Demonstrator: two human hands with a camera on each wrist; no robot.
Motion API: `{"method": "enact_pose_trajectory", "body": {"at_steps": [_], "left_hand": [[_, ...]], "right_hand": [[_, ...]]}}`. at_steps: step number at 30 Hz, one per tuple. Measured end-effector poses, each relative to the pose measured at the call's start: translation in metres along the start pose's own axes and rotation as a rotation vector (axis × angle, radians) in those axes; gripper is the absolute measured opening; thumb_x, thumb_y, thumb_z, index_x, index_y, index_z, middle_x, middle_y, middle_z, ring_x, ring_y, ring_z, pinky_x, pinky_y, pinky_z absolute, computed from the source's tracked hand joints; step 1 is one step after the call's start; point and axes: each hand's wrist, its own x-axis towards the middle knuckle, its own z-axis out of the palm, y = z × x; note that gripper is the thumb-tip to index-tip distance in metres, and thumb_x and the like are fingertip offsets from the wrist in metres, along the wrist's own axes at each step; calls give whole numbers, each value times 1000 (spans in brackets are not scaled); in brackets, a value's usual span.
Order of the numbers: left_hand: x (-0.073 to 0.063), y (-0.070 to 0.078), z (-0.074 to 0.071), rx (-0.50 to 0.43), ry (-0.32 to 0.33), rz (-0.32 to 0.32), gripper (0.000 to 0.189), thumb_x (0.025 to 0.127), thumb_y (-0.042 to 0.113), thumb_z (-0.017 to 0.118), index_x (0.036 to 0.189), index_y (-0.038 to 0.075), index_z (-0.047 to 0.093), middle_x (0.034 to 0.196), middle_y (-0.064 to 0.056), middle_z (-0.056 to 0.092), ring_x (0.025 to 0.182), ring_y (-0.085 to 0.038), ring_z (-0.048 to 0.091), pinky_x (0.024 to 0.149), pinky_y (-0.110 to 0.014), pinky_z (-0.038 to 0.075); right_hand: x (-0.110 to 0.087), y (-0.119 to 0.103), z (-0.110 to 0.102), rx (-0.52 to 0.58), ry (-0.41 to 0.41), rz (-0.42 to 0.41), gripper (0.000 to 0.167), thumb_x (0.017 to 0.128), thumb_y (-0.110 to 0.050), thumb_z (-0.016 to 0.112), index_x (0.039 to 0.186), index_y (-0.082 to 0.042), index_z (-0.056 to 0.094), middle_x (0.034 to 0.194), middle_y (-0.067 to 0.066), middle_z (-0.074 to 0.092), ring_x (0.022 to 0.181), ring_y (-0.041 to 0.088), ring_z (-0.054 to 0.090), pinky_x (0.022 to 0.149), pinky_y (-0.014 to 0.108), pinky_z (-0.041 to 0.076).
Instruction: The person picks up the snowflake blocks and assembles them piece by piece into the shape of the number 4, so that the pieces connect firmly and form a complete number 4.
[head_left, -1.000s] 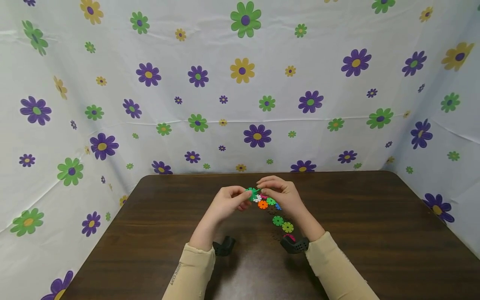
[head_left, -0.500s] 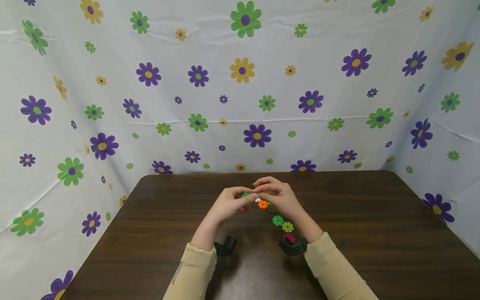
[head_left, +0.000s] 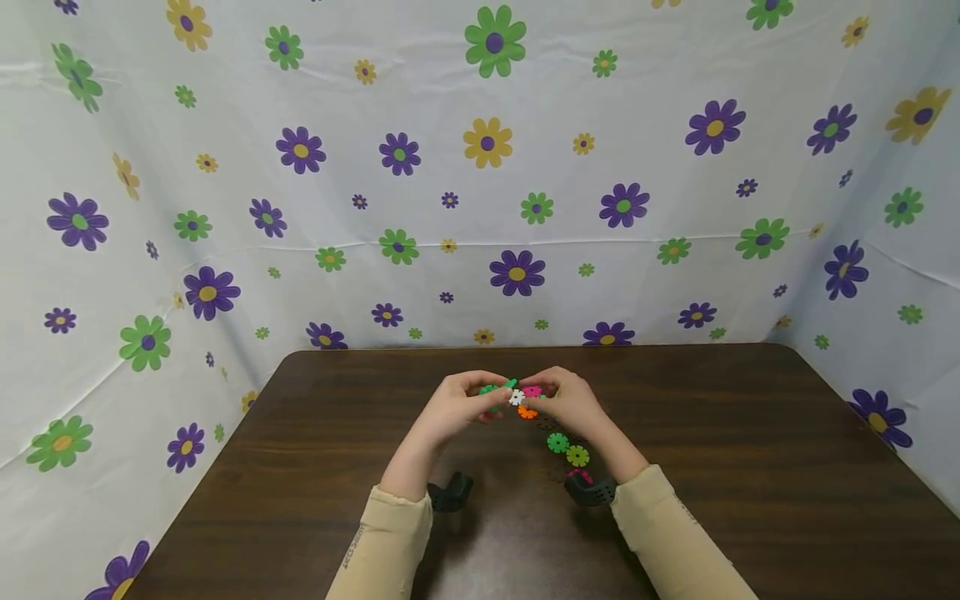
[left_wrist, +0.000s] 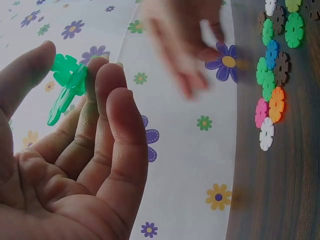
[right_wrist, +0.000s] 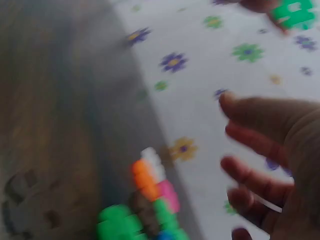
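Note:
Two green notched plastic discs (left_wrist: pixel 67 82), slotted together at an angle, are pinched between the thumb and fingertips of my left hand (head_left: pixel 457 408). They stand up above the table. A short gap to the right, my right hand (head_left: pixel 572 404) is apart from them; in the right wrist view its fingers are spread and loosely bent, with nothing between them. Under the hands lie loose notched discs: a white disc (left_wrist: pixel 267 134), an orange disc (left_wrist: pixel 276 106), a pink disc (left_wrist: pixel 261 113) and a blue disc (left_wrist: pixel 271 54). The right hand partly covers this row in the head view.
Nearer on the brown table (head_left: pixel 337 467) lie a green disc (head_left: pixel 557 442), a yellow-green disc (head_left: pixel 577 456) and a red-pink disc (head_left: pixel 579 476) by the right wrist's black mount (head_left: pixel 590 490). A flower-print curtain (head_left: pixel 420 183) stands behind the table.
Half a second ago the right fingers met the left ones at the green discs. The right hand has since drawn back rightward, uncovering the pink disc; the left keeps its pinch.

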Motion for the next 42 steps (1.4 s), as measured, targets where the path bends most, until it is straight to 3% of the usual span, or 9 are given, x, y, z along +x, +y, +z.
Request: {"method": "enact_pose_trajectory", "body": {"at_steps": [4, 8, 20, 27, 34, 37, 42], "left_hand": [[0, 0, -1, 13, -5, 11, 35, 92, 23, 69, 119, 1, 64, 97, -14, 70, 80, -23, 68, 75, -40, 55], [-2, -1, -2, 17, -5, 0, 36, 91, 22, 70, 121, 2, 63, 106, -18, 68, 83, -23, 69, 78, -43, 55], [-5, 1, 2, 9, -21, -9, 39, 91, 23, 70, 123, 2, 62, 101, -11, 70, 84, -23, 68, 76, -38, 55], [-5, 1, 2, 27, -25, -11, 41, 90, 24, 71, 124, 4, 62, 103, -9, 70, 85, -23, 69, 74, -35, 54], [-4, 2, 1, 39, -14, -21, 39, 89, 26, 72, 122, 7, 63, 101, -7, 70, 85, -22, 69, 73, -34, 54], [-4, 3, 1, 35, -10, -26, 39, 89, 26, 72, 122, 7, 63, 99, -7, 70, 84, -22, 69, 73, -34, 54], [-4, 4, 1, 33, -3, -24, 38, 89, 25, 72, 121, 7, 64, 97, -8, 69, 84, -21, 68, 73, -34, 54]], "right_hand": [[5, 15, 13, -200, -6, 109, 35, 84, -27, 77, 115, -11, 72, 107, 8, 62, 100, 28, 57, 85, 53, 42], [6, 23, 22, -288, 17, 153, 37, 81, -32, 79, 113, -16, 74, 99, 4, 60, 93, 23, 55, 81, 55, 34], [3, 34, 30, -314, 16, 193, 43, 79, -36, 80, 117, -17, 72, 93, 1, 55, 83, 19, 51, 72, 47, 32], [4, 32, 30, -368, 0, 186, 36, 81, -30, 80, 113, -17, 73, 94, 3, 49, 85, 22, 44, 69, 42, 29], [7, 32, 28, -280, 4, 153, 21, 79, -19, 80, 98, -15, 69, 91, 0, 57, 86, 23, 52, 77, 50, 32], [8, 34, 25, -152, 22, 144, 13, 83, -11, 74, 94, -12, 67, 87, 0, 63, 80, 20, 56, 80, 47, 40], [10, 30, 15, 97, 80, 152, 9, 89, -7, 69, 97, -4, 68, 88, 6, 65, 78, 21, 57, 68, 33, 50]]}}
